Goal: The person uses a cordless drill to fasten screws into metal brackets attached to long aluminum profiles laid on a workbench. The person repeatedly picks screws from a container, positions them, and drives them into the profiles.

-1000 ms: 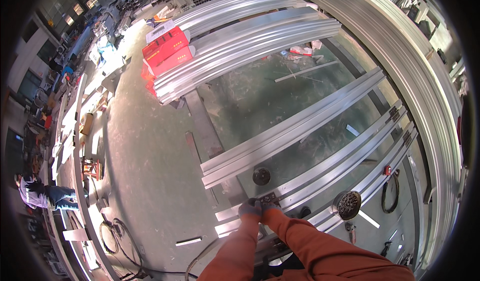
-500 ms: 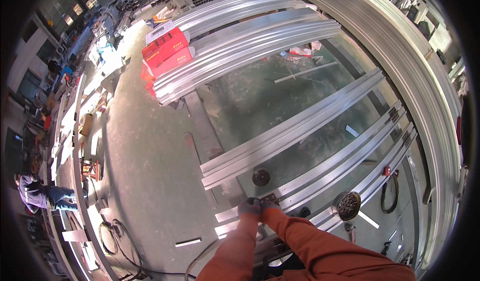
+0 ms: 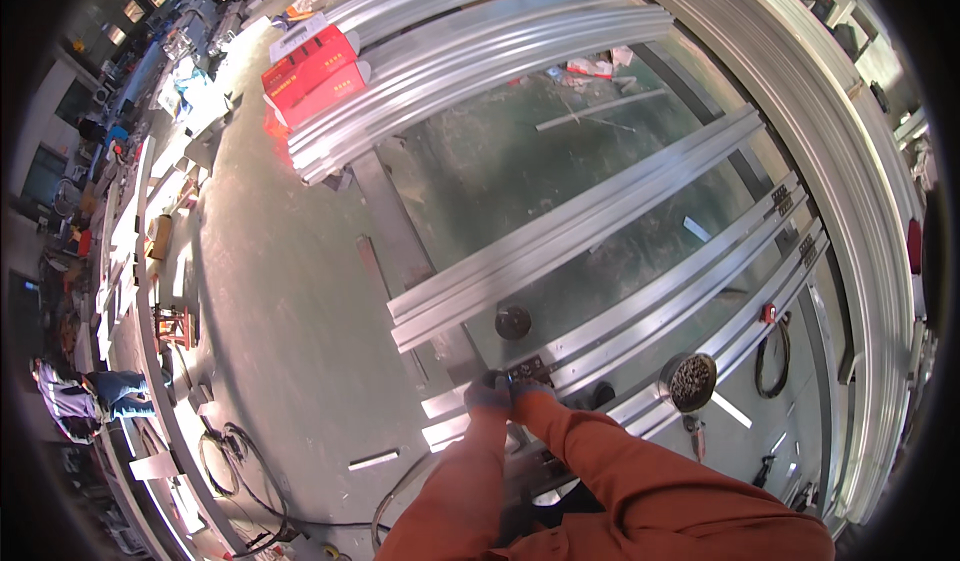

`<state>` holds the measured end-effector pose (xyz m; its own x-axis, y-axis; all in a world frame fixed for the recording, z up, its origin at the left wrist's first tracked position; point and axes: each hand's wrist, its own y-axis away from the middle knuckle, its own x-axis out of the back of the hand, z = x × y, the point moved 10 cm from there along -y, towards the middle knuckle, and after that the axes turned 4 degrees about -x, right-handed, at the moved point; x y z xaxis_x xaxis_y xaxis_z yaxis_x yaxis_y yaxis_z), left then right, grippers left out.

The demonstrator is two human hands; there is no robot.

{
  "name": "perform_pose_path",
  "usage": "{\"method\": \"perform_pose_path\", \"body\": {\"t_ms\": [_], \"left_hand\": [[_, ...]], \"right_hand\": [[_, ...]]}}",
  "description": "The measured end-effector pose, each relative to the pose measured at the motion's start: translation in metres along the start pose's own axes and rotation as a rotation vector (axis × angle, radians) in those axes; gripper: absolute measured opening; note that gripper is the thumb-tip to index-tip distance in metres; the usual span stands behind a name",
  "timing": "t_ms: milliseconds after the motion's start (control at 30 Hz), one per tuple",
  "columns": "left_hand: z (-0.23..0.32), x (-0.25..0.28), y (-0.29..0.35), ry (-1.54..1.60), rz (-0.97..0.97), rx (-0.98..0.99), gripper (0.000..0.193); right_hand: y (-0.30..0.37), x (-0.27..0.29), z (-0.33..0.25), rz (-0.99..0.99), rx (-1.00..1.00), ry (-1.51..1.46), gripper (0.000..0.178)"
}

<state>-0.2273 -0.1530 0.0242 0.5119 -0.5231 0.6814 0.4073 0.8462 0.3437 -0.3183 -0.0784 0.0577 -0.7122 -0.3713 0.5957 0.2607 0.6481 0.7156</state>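
Note:
My left hand (image 3: 487, 392), in a dark glove, is closed at the left part of a pair of silver metal profiles (image 3: 640, 331). Right beside it my right hand (image 3: 528, 389) is closed too, the two hands nearly touching. What the fingers hold is hidden and too small to make out. Just beyond my right hand, a dark plate with holes (image 3: 530, 369) lies on the profiles. Similar dark plates (image 3: 782, 199) sit at the far right end of these profiles. A round dark object (image 3: 513, 322) is just beyond my hands.
A bowl of small metal fasteners (image 3: 690, 381) stands to the right on the nearer profiles. A red tape measure (image 3: 768, 313) lies beyond it, near a black cable loop (image 3: 773, 361). Red cartons (image 3: 315, 76) rest on stacked profiles at the back. A person (image 3: 95, 396) stands far left.
The whole view has shifted slightly, so most things sit higher and further left. My hands stay together at the profiles, and more of the dark plate shows beyond them.

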Motion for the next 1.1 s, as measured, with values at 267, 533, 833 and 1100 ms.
{"method": "perform_pose_path", "body": {"t_ms": [267,533,833,1100], "left_hand": [[0.007,-0.001,0.006,0.052,0.014,-0.061,0.023],[-0.014,-0.015,-0.003,0.016,-0.056,0.05,0.029],[-0.017,-0.016,-0.003,0.102,0.022,0.023,0.029],[-0.012,-0.013,-0.007,0.065,-0.038,0.051,0.029]], "right_hand": [[-0.004,-0.006,0.008,0.02,-0.003,-0.065,0.043],[-0.027,-0.033,0.022,0.002,-0.057,-0.067,0.039],[-0.024,-0.034,0.026,-0.068,-0.128,-0.031,0.037],[-0.018,-0.019,0.015,-0.183,-0.141,0.023,0.039]]}}
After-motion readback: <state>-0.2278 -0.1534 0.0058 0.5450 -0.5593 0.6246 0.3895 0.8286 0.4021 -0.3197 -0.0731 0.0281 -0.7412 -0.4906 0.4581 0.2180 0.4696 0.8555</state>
